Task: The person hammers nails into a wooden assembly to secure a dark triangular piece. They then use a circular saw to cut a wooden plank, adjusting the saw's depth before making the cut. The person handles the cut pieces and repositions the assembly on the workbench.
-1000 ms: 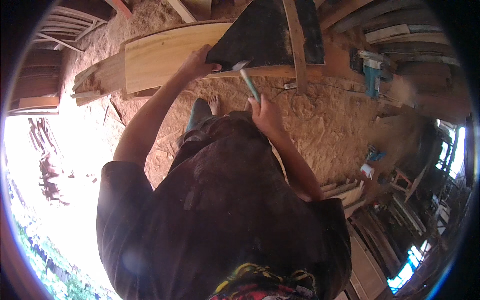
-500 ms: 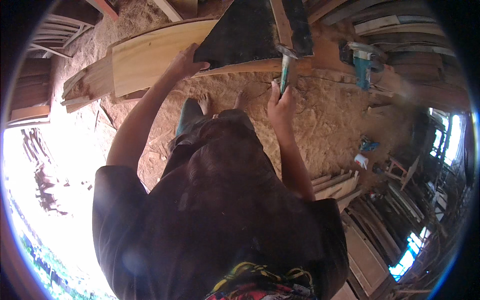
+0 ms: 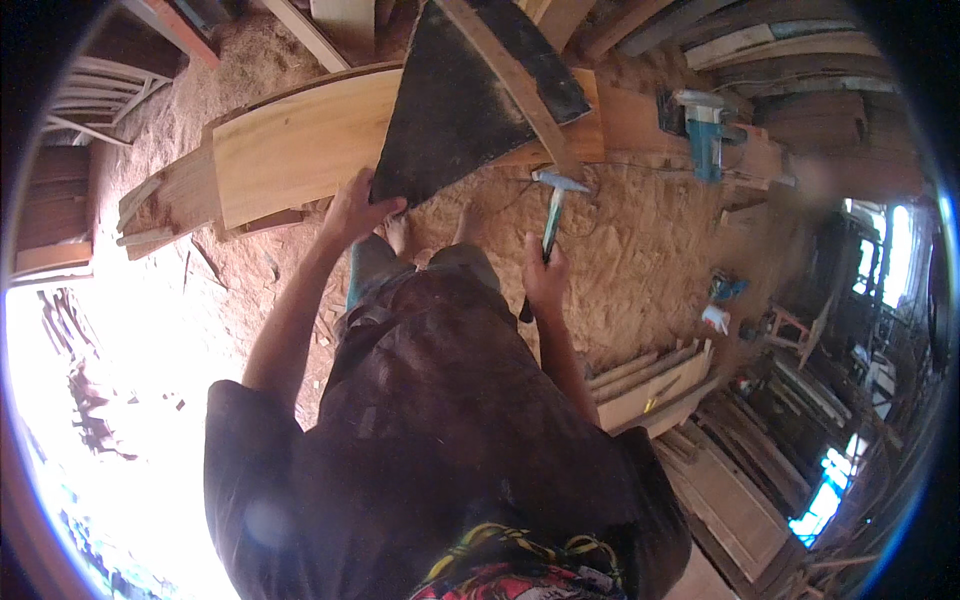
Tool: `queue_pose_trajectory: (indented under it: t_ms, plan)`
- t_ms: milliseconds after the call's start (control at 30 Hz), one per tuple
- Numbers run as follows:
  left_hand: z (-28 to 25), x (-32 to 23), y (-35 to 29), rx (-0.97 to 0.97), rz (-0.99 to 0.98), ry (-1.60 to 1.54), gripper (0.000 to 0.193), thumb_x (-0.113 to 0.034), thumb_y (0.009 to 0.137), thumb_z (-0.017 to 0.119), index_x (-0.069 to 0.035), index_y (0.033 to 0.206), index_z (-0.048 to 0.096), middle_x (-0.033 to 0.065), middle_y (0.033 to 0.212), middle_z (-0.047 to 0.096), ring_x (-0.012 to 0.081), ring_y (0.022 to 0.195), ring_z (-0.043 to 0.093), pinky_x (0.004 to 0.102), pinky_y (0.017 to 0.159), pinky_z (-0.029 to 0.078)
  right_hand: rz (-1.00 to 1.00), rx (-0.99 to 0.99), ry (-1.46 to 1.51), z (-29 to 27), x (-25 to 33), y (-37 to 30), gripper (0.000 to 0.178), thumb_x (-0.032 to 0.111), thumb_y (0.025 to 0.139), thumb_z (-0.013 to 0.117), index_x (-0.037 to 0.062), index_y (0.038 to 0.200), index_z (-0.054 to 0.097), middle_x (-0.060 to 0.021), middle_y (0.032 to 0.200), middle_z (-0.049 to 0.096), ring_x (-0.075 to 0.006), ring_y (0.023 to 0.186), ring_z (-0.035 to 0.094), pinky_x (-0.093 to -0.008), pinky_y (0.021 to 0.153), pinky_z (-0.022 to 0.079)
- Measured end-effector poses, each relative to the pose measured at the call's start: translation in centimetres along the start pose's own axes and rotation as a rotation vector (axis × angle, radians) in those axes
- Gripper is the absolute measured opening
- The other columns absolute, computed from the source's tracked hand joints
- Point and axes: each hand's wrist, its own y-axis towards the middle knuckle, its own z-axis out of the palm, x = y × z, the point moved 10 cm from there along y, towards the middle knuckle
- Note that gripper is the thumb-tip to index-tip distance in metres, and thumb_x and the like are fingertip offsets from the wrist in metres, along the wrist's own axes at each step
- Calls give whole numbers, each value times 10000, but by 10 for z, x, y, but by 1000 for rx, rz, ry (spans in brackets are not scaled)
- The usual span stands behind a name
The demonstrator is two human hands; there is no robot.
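Note:
My left hand (image 3: 358, 208) grips the near left corner of a dark, roughly triangular panel (image 3: 460, 110), thumb along its edge. A narrow brown wood strip (image 3: 510, 82) runs across the panel and sticks out past its near right edge. My right hand (image 3: 545, 278) is closed round the handle of a hammer (image 3: 555, 205). Its metal head lies just below the strip's near end; whether they touch I cannot tell. Beneath and left of the panel is a pale wooden board (image 3: 300, 140).
A teal power tool (image 3: 705, 140) rests on planks at the right. Stacked timber (image 3: 800, 50) stands at the far right. Sawdust and shavings cover the ground (image 3: 640, 250). More boards (image 3: 655, 385) lie near my right elbow, and a small white container (image 3: 716, 319) stands beyond them.
The dark panel has tilted and come closer to me, with the strip now slanting. My right hand and the hammer have drawn back toward my body.

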Motion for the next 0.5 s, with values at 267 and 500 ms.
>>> queue_pose_trajectory:
  t_ms: [267, 500]
  plan:
    - [32, 34, -54, 16, -104, -483, 488, -306, 920, 840, 17, 1224, 639, 86, 1109, 731, 139, 994, 675, 335, 860, 553, 151, 4, -197, -19, -117, -68, 429, 414, 1003, 723, 20, 852, 646, -2, 627, 528, -111, 564, 502, -337, 537, 392]
    - [30, -10, -35, -13, -276, -718, 481, -252, 939, 824, 2, 1309, 649, 83, 1080, 730, 129, 918, 700, 302, 782, 590, 177, 101, -195, -10, -143, -49, 433, 441, 981, 740, 21, 913, 662, -4, 678, 563, -120, 577, 527, -331, 552, 436]
